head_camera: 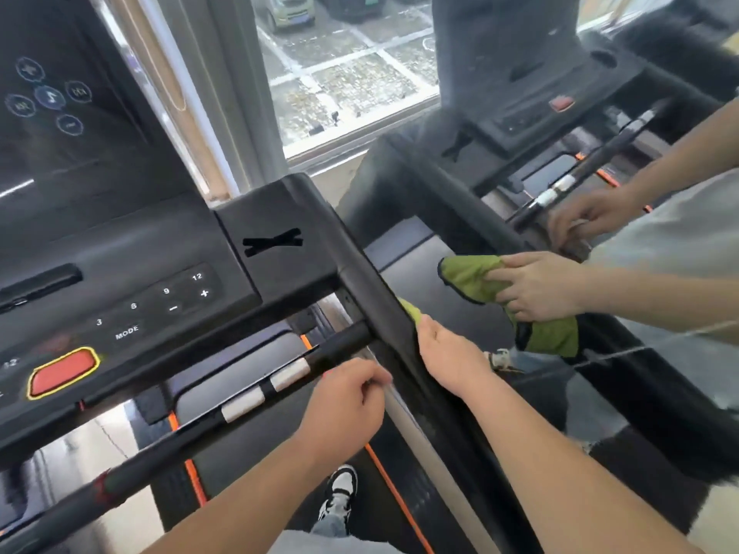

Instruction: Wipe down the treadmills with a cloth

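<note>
Right grip point(448, 357) clamps the green cloth point(410, 309) onto the treadmill side rail point(372, 289) so it wipes. Left grip point(348, 397) curls by the crossbar point(344, 342), can't tell if it's holding, probably steadying.

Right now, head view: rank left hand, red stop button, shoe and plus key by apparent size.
1. left hand, nearest the camera
2. red stop button
3. shoe, not far behind the button; it is lower and farther away, so it looks small
4. plus key, clearly smallest
</note>
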`<control>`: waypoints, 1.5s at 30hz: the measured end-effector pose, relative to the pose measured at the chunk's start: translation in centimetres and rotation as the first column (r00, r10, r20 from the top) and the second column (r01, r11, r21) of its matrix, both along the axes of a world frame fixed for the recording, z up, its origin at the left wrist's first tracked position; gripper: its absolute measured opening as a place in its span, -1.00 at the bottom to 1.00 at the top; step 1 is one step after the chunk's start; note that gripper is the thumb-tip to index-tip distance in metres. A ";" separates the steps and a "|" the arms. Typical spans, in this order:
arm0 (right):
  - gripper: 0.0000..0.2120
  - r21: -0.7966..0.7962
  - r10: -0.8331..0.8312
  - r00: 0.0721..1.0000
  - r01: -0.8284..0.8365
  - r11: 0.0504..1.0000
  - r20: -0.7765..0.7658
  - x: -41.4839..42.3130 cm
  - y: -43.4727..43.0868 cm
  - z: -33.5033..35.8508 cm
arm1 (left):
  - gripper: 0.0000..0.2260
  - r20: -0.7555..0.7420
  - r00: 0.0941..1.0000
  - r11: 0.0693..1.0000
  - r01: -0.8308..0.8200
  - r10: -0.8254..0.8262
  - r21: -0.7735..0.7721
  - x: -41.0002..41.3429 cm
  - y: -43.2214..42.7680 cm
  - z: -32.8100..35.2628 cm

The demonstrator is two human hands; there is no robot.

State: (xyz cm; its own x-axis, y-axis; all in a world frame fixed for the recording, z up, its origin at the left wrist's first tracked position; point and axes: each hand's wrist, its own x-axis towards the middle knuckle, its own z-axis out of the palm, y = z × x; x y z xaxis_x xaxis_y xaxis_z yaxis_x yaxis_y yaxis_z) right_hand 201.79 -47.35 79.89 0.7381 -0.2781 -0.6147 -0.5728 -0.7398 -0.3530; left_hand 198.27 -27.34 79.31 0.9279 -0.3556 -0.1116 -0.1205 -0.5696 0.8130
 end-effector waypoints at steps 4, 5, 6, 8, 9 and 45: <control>-0.38 -0.020 -0.048 0.999 0.047 0.999 -0.022 -7.0 -2.0 0.6 | -0.73 -0.076 0.996 0.999 0.039 -0.039 -0.006 -3.3 -2.6 -0.1; -0.41 -0.015 -0.054 0.998 0.053 0.998 -0.025 -8.6 -2.5 0.8 | -0.70 -0.104 0.993 0.999 0.048 -0.048 -0.005 -4.4 -3.2 0.1; -0.43 -0.012 -0.062 0.998 0.062 0.998 -0.025 -10.2 -3.0 1.0 | -0.66 -0.131 0.990 0.998 0.057 -0.056 0.001 -5.5 -3.8 0.4; -0.44 -0.031 -0.073 0.997 0.073 0.997 -0.022 -13.6 -4.0 1.4 | -0.64 -0.175 0.983 0.998 0.054 -0.051 0.013 -8.0 -4.9 0.7; -0.44 -0.049 -0.067 0.998 0.066 0.997 -0.015 -15.3 -4.4 1.6 | -0.63 -0.199 0.979 0.999 0.042 -0.039 0.012 -9.3 -5.3 0.9; -0.56 -0.075 -0.104 0.934 0.137 0.988 0.342 -39.6 -4.8 5.2 | -0.68 -0.939 0.337 0.839 -0.491 -0.064 -0.233 -32.4 -10.6 2.8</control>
State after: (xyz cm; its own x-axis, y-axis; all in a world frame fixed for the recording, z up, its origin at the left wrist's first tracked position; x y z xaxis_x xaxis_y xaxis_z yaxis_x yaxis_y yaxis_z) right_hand 162.17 -52.17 85.06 0.8542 -0.4228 -0.3025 -0.5196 -0.7126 -0.4714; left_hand 165.86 -37.97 82.16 0.3977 -0.4178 -0.8169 0.8923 -0.0313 0.4504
